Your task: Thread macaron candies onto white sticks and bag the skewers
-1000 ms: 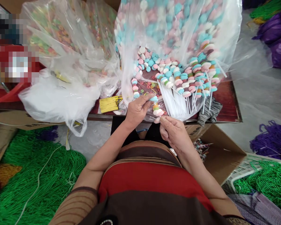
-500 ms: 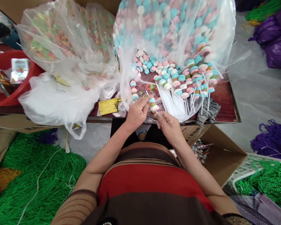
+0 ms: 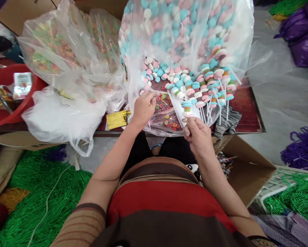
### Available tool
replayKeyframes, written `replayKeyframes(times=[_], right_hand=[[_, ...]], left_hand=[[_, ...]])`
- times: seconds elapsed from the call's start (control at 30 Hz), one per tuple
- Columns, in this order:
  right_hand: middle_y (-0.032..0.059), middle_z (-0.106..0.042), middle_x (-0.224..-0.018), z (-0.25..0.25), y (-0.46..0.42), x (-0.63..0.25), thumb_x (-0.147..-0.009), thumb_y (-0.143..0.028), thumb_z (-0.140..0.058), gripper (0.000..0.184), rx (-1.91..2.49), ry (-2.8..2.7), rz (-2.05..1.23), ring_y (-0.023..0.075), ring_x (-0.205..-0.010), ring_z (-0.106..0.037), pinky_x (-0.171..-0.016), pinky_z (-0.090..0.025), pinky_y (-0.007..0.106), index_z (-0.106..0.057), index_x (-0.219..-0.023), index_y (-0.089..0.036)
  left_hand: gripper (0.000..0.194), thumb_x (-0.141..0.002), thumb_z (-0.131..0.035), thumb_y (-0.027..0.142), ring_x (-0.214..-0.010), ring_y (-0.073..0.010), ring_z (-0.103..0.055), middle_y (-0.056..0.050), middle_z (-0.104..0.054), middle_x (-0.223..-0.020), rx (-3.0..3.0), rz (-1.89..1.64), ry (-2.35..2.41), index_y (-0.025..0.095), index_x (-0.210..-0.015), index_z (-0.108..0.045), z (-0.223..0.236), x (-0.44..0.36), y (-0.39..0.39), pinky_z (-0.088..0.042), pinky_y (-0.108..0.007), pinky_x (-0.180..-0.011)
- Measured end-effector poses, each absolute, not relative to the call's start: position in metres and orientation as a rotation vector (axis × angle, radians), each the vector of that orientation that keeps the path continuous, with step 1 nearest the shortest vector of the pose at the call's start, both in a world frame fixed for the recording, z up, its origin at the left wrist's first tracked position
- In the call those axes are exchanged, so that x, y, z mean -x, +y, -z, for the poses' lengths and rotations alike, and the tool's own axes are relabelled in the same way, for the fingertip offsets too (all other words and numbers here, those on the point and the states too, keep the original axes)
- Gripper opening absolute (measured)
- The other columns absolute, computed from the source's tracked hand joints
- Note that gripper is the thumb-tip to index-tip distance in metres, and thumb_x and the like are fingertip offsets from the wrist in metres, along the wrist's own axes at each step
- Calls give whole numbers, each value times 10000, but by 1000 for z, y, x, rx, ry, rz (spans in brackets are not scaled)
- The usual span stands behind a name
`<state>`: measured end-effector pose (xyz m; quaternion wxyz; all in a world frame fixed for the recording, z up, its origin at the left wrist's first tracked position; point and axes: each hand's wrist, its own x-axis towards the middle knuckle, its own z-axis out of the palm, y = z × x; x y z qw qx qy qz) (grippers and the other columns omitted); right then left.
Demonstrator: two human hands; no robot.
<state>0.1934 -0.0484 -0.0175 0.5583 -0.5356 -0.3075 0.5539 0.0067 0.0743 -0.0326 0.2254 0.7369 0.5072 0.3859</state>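
My right hand [image 3: 198, 133] pinches the lower end of a candy skewer [image 3: 187, 109], with blue, white and pink discs and an orange-green ring threaded on it. This skewer is upright in front of the finished-looking row of similar skewers [image 3: 207, 85]. My left hand [image 3: 144, 109] is curled over the front left of the plastic sheet, fingers bent together. Pink and white discs [image 3: 142, 92] peek out above it and a white stick end [image 3: 149, 125] below; what its fingers hold is hidden. Small coloured gummy rings [image 3: 170, 124] lie between the hands, beside white sticks [image 3: 178, 108].
A large clear bag [image 3: 169, 37] of pastel discs stands behind. Bags of coloured rings [image 3: 61, 44], a white plastic bag [image 3: 61, 113], yellow twist ties [image 3: 117, 119] and a red basin [image 3: 27, 106] are leftward. A grey glove [image 3: 228, 121] lies right, above an open carton [image 3: 246, 171].
My right hand has moved right and up with the candy skewer. My left hand has let go of that skewer and moved left, over the stack of discs there.
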Motion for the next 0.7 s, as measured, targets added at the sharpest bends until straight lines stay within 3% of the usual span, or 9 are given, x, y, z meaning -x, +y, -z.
replayKeyframes(times=[0.17,0.4,0.7], right_hand=[[-107,-401,-480,18,-50,-192,-812,-634,-763,448,1246,-698,-1308,52,-392,-249,-392,-161,218,-623,-833,-209],[-103,-402,-484,20,-52,-190,-814,-635,-749,442,1273,-698,-1302,58,-405,-248,-402,-156,229,-629,-845,-210],[-104,-384,-505,21,-54,-181,-856,-649,-698,441,1270,-759,-1327,65,-427,-249,-418,-166,230,-579,-824,-226]], left_hand=[[129,-854,-653,177,-970,-293,-648,-106,-697,-871,-2305,-769,1485,201,-744,-716,57,-28,123,-496,-422,-924],[126,-915,-592,255,-1067,-316,-586,-138,-687,-942,-2370,-840,1411,212,-880,-705,79,-32,131,-452,-432,-982],[287,-914,-415,63,-1072,-307,-587,-144,-691,-946,-2500,-733,1236,186,-897,-674,71,-44,128,-415,-428,-1024]])
